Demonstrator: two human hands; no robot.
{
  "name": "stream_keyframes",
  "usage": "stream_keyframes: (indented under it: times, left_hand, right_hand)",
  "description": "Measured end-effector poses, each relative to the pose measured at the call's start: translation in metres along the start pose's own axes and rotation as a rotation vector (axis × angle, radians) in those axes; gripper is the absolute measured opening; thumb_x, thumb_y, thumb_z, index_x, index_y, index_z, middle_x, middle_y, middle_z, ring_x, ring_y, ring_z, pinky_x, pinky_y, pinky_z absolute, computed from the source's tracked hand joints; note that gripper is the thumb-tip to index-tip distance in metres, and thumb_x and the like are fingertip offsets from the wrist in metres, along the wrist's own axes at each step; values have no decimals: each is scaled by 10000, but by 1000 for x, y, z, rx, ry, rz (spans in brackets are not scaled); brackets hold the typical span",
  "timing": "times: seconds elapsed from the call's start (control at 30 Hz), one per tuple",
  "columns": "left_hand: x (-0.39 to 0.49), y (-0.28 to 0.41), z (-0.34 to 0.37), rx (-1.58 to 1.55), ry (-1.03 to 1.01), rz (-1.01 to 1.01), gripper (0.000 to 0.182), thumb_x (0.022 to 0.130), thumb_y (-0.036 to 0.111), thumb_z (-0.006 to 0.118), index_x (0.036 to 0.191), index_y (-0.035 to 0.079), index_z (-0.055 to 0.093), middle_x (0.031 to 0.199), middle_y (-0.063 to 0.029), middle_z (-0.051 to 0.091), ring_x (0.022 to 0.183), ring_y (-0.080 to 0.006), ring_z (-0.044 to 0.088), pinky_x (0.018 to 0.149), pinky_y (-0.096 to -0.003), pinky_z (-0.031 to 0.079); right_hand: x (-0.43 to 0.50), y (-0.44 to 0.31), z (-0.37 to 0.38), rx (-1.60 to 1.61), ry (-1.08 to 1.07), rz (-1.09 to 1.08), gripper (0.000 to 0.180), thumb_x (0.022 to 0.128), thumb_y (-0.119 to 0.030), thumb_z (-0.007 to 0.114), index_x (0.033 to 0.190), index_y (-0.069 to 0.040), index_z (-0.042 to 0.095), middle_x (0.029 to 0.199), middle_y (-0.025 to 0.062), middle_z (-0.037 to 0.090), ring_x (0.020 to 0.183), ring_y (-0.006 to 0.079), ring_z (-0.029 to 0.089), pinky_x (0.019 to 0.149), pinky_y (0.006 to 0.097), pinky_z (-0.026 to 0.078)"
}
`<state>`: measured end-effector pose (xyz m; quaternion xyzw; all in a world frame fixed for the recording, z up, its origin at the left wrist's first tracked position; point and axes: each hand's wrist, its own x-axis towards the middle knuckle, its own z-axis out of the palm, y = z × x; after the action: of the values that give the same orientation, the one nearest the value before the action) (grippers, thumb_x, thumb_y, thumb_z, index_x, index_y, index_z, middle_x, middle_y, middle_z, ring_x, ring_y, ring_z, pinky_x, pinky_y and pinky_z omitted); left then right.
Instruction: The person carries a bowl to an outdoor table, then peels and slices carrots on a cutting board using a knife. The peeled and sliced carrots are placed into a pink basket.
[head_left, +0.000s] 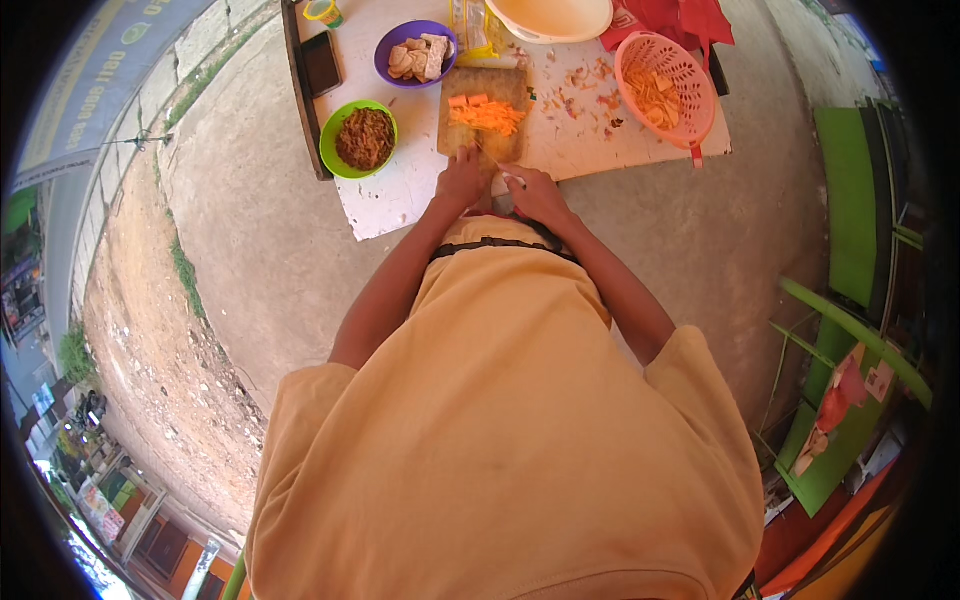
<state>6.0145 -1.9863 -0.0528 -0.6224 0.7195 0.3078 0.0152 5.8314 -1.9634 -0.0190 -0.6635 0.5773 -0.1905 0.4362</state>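
A wooden cutting board (451, 139) lies before me, with a heap of thin orange carrot strips (495, 118) on it. Thicker carrot pieces (469, 100) rest along the far side of the heap. My right hand (535, 192) is closed around the pale handle of a knife (513, 178), whose blade points up and left over the board's near edge. Close beside the blade, my left hand (460, 180) has its fingers bunched at the near edge of the board. Whether a small piece sits under those fingertips cannot be made out.
Left of the board are a green bowl (328, 150) of brown shredded food, a purple bowl (381, 64) of pale chunks and a phone (321, 64). To the right, a pink colander (699, 124) holds peelings. Beyond are a white basin (551, 37), a red bag (664, 26) and scattered peel scraps (574, 94).
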Motion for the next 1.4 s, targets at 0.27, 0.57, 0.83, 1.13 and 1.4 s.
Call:
stream_keyframes:
  times: [0.27, 0.57, 0.83, 1.13, 1.4]
  left_hand:
    - [3, -4, 3, 6, 4, 9, 736, 880, 265, 630, 1474, 8, 280, 1292, -233, 436, 1132, -428, 545, 878, -512, 522]
    - [2, -7, 7, 25, 22, 22, 757, 868, 271, 644, 1486, 34, 278, 1334, -234, 418, 1163, -438, 526, 891, -514, 519]
    - [1, -9, 9, 27, 29, 38, 764, 846, 255, 646, 1483, 31, 289, 1302, -224, 428, 1147, -430, 534, 879, -511, 524]
    - [-1, -10, 7, 42, 30, 48, 727, 863, 258, 628, 1476, 34, 306, 1290, -208, 434, 1139, -417, 539, 877, -509, 525]
    - [-1, -6, 2, 2, 8, 22, 721, 856, 243, 628, 1475, 48, 314, 1299, -205, 432, 1142, -416, 538, 886, -511, 525]
  right_hand:
    - [7, -2, 3, -33, -5, 25, 381, 927, -249, 505, 1236, -95, 666, 1102, 215, 684, 1025, 371, 655, 913, 440, 510]
    - [-6, 0, -1, -80, 34, -12, 382, 930, -247, 495, 1243, -110, 666, 1035, 228, 693, 971, 396, 660, 875, 461, 519]
    - [2, -5, 0, -61, 17, 120, 362, 957, -267, 551, 1288, -156, 648, 1173, 154, 691, 1059, 326, 669, 947, 394, 503]
    - [-3, -1, 2, -47, -18, 95, 349, 960, -267, 554, 1267, -144, 664, 1161, 161, 695, 1043, 332, 673, 946, 391, 502]
    - [11, 3, 10, -42, -11, 51, 343, 957, -259, 563, 1259, -134, 666, 1141, 164, 701, 1030, 331, 678, 923, 382, 511]
